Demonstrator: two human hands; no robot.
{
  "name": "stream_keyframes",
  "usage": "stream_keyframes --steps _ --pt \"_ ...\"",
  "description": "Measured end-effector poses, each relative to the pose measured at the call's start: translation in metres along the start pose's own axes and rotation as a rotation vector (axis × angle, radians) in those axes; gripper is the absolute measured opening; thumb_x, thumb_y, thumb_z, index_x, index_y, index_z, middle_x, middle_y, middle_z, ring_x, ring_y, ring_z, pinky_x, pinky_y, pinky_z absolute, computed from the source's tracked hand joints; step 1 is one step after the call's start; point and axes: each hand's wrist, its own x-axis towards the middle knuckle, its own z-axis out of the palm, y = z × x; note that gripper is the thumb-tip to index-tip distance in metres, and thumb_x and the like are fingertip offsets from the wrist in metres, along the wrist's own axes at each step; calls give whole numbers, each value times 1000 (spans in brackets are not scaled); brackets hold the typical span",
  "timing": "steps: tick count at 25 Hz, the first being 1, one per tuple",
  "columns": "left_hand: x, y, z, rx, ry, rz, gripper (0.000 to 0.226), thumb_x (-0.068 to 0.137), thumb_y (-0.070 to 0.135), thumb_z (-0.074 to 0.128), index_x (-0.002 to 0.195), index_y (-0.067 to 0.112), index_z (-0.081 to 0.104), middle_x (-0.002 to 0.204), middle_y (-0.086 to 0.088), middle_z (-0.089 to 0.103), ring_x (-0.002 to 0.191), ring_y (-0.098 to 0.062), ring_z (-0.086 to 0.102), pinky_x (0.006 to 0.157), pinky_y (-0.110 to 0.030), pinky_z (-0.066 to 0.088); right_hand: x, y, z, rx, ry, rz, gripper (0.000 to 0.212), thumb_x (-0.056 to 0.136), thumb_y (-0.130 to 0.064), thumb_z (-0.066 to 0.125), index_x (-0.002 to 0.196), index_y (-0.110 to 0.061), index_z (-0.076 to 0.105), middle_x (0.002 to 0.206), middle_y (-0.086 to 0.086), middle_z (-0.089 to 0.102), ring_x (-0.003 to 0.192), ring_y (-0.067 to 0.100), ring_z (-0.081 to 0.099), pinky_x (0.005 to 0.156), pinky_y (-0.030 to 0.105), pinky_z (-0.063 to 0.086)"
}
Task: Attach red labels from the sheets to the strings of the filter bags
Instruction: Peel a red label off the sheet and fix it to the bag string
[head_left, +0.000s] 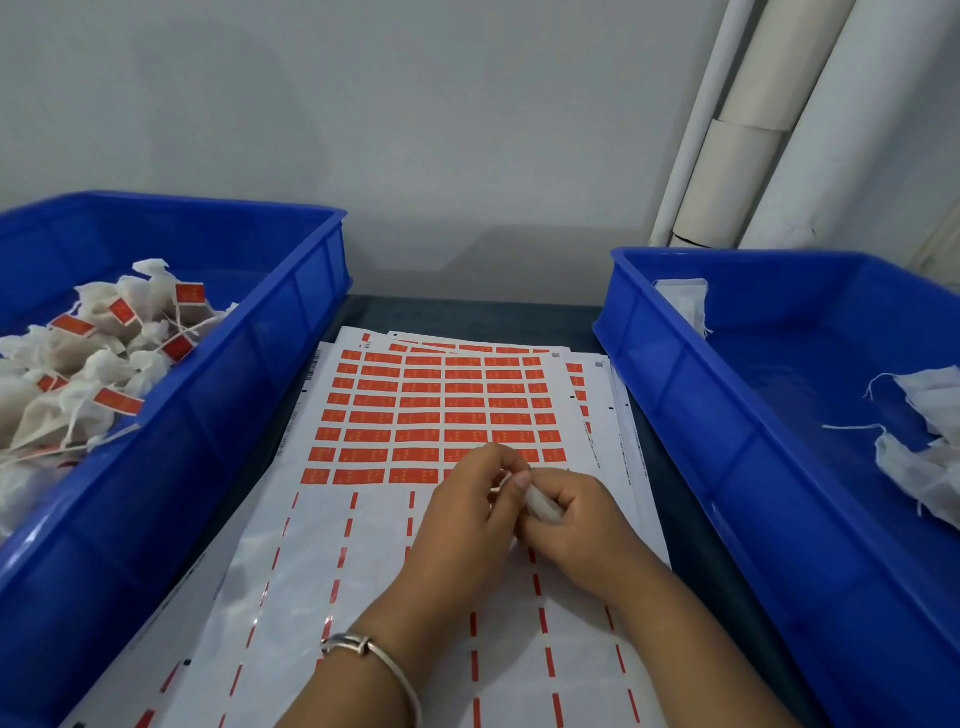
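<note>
A sheet of red labels (436, 410) lies in the middle of the table, its near half stripped bare. Over the lowest label row my two hands meet. My right hand (576, 525) grips a white filter bag (543, 506), which is mostly hidden inside the fist. My left hand (467, 514) has its fingers curled against the bag's top end, pinching something small there; I cannot make out whether it is the string or a label. Labelled bags (98, 364) fill the left blue crate (249, 395). Unlabelled bags (930, 441) lie in the right blue crate (675, 374).
More label sheets (602, 395) are stacked under the top one. White pipes (779, 130) run up the wall at the back right. A silver bangle (363, 649) sits on my left wrist.
</note>
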Motion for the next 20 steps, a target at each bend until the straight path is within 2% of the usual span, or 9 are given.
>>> stream_keyframes --steps 3,5,7,8,9,11,14,17,20 --pt "-2 -1 2 13 4 -41 12 95 33 47 86 40 50 85 21 56 85 6 54 69 -14 51 -1 -2 1 38 -33 -33 10 81 -26 59 83 -32 67 87 -12 69 85 9 65 76 15 53" --pt "-1 1 1 -1 10 -71 13 95 32 47 84 38 49 82 20 57 82 6 54 64 -11 47 -1 -2 1 32 -34 -38 10 79 -26 58 83 -29 67 85 -10 69 84 11 65 75 20 55" --pt "0 3 -1 -26 13 -119 14 96 29 47 82 34 50 80 17 58 78 0 57 60 -9 44 -1 -2 0 9 -13 -44 11 77 -25 59 82 -20 68 79 -3 67 78 17 63 72 31 57" --pt "1 4 -1 -45 11 -146 15 96 28 47 82 32 50 80 14 59 76 -4 58 59 -9 43 -1 -1 0 4 3 -43 8 77 -25 61 82 -21 66 77 -4 65 76 16 61 68 32 57" --pt "1 5 -2 -66 9 -172 15 96 26 46 82 30 51 80 12 59 75 -6 59 58 -9 43 -1 -2 0 13 21 -36 6 77 -24 64 83 -26 63 77 -8 64 76 12 61 64 27 55" --pt "2 7 -4 -119 9 -225 14 96 25 46 85 25 54 83 7 61 77 -10 59 61 -11 47 -1 -2 0 47 67 -12 23 79 -20 70 86 -36 55 81 -15 63 78 3 62 62 18 52" --pt "3 9 -6 -253 18 -317 15 96 25 48 89 21 60 88 1 65 82 -16 63 74 -25 54 -1 -4 4 85 143 6 33 76 -23 68 90 -48 53 90 -22 63 87 -4 60 61 12 51" --pt "3 10 -8 -313 34 -396 16 95 27 50 90 20 63 90 -1 67 84 -18 64 79 -30 55 -3 -9 10 68 194 -32 27 75 -31 64 90 -52 57 93 -32 61 93 -10 57 63 4 46" --pt "4 10 -8 -316 43 -438 17 95 27 50 87 21 64 87 -1 67 81 -18 63 71 -24 54 -3 -8 12 41 226 -60 28 85 -20 66 85 -48 63 94 -33 62 96 -11 56 67 0 43"
